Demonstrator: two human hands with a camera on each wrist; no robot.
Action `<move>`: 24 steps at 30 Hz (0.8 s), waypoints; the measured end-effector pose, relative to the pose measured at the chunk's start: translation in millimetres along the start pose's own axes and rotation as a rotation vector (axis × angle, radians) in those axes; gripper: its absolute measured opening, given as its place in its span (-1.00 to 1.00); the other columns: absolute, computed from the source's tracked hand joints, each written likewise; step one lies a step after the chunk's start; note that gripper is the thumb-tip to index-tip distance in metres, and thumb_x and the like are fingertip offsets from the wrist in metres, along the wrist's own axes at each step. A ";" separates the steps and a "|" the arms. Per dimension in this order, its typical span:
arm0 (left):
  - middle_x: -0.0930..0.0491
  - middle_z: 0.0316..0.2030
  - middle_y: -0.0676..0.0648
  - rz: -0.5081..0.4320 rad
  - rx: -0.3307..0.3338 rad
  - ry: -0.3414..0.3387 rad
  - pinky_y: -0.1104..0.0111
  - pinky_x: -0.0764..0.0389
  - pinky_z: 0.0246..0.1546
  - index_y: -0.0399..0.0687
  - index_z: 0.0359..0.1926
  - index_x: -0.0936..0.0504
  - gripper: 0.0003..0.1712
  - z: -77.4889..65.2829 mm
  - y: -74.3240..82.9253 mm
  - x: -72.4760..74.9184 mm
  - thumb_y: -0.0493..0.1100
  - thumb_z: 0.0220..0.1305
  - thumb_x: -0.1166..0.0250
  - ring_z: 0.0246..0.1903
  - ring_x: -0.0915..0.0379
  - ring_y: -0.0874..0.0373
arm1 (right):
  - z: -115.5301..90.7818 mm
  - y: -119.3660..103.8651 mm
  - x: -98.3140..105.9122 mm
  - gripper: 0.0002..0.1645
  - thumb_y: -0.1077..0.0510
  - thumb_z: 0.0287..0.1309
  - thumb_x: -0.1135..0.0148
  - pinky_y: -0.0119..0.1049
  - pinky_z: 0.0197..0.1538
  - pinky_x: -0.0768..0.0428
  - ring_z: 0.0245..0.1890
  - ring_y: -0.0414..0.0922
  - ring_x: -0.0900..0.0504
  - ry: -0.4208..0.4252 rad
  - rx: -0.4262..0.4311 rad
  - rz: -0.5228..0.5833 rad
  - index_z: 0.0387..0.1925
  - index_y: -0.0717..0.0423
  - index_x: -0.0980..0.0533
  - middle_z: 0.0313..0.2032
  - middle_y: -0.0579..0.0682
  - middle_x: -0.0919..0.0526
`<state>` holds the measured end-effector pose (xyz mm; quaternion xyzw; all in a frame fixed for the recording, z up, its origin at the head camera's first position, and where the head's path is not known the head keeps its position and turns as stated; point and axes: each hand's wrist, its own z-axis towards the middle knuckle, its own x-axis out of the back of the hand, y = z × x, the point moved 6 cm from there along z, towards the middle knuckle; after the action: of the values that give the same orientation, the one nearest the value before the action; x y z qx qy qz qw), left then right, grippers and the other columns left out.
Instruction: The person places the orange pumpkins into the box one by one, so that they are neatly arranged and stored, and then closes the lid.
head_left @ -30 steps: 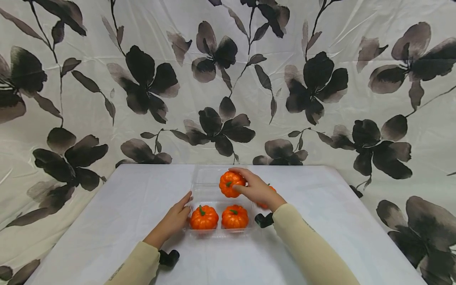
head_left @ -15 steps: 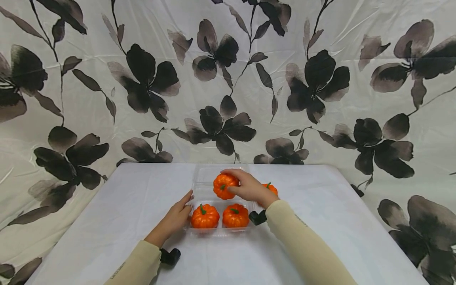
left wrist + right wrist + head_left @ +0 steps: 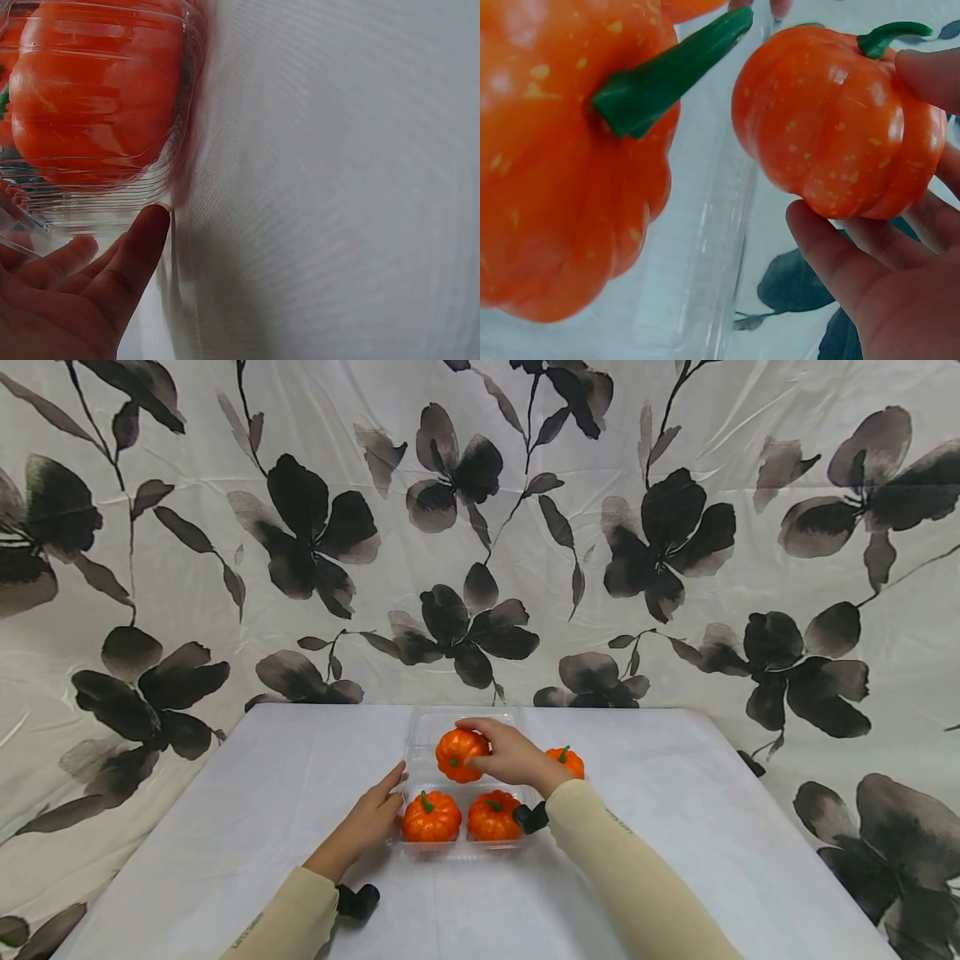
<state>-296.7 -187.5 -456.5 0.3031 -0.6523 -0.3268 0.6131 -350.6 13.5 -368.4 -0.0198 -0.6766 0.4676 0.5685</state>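
My right hand (image 3: 512, 755) holds a small orange pumpkin (image 3: 457, 757) with a green stem over the back of a clear plastic container. In the right wrist view the thumb (image 3: 934, 75) lies near the stem and fingers support its underside. Two more pumpkins sit side by side in the container's front part, a left one (image 3: 431, 818) and a right one (image 3: 491, 817). My left hand (image 3: 369, 817) touches the left side of the clear container (image 3: 468, 853); in the left wrist view its fingers reach straight to the ribbed wall (image 3: 105, 206).
Another pumpkin (image 3: 567, 763) stands on the white-covered table (image 3: 645, 752) right of the container, partly behind my right forearm. The container's clear lid (image 3: 431, 727) lies open toward the back. A floral cloth (image 3: 450, 552) hangs behind the table.
My right hand has moved left with its pumpkin, from above the container's back right toward its back left. The left hand stays in place at the container's side.
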 end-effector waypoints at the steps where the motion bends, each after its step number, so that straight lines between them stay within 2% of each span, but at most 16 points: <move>1: -0.25 0.41 -0.23 -0.001 -0.002 0.001 0.03 -0.54 0.11 -0.04 0.53 0.01 -0.30 0.0 -0.3 0.2 -0.16 0.40 0.13 -0.20 -0.46 0.08 | 0.7 -0.3 -1.1 -0.33 0.13 0.21 -0.22 -0.11 0.24 -0.48 0.15 -0.05 -0.48 -0.004 -0.008 0.005 0.36 -0.07 -0.32 0.28 -0.04 -0.44; 10: -0.26 0.41 -0.22 0.001 -0.027 0.004 -0.06 -0.42 0.23 -0.06 0.52 0.00 -0.32 0.4 -0.3 1.1 -0.16 0.41 0.13 -0.05 -0.48 0.02 | 7.7 -5.3 -8.8 -0.34 0.11 0.18 -0.27 -0.11 0.29 -0.45 0.21 -0.06 -0.45 -0.015 -0.003 -0.026 0.33 -0.12 -0.36 0.29 -0.05 -0.43; 15: -0.25 0.41 -0.21 0.003 -0.018 0.005 -0.08 -0.38 0.26 -0.02 0.53 0.01 -0.31 -0.1 -0.5 0.9 -0.15 0.42 0.13 0.02 -0.45 -0.01 | 10.9 -5.3 -13.7 -0.36 0.11 0.16 -0.29 -0.14 0.23 -0.51 0.12 -0.09 -0.50 -0.023 -0.026 -0.026 0.29 -0.14 -0.39 0.23 -0.10 -0.50; 20: -0.26 0.41 -0.21 0.006 -0.018 0.009 -0.06 -0.41 0.24 -0.03 0.52 0.00 -0.31 -0.2 0.0 1.2 -0.16 0.41 0.13 -0.04 -0.47 0.02 | 12.6 -5.8 -17.7 -0.41 0.11 0.11 -0.31 -0.19 0.12 -0.56 -0.01 -0.11 -0.54 -0.024 -0.044 -0.029 0.21 -0.16 -0.44 0.11 -0.10 -0.58; 24: -0.27 0.40 -0.22 0.006 -0.020 0.010 -0.02 -0.46 0.19 -0.04 0.52 -0.01 -0.32 0.2 -0.2 1.5 -0.17 0.41 0.13 -0.12 -0.45 0.05 | 14.1 -6.5 -20.5 -0.43 0.11 0.10 -0.33 -0.19 0.15 -0.54 -0.01 -0.12 -0.54 -0.024 -0.045 -0.054 0.18 -0.17 -0.45 0.10 -0.10 -0.59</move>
<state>-296.9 -188.8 -455.7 0.2966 -0.6468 -0.3299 0.6204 -351.2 -10.2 -378.4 -0.0087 -0.6938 0.4370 0.5724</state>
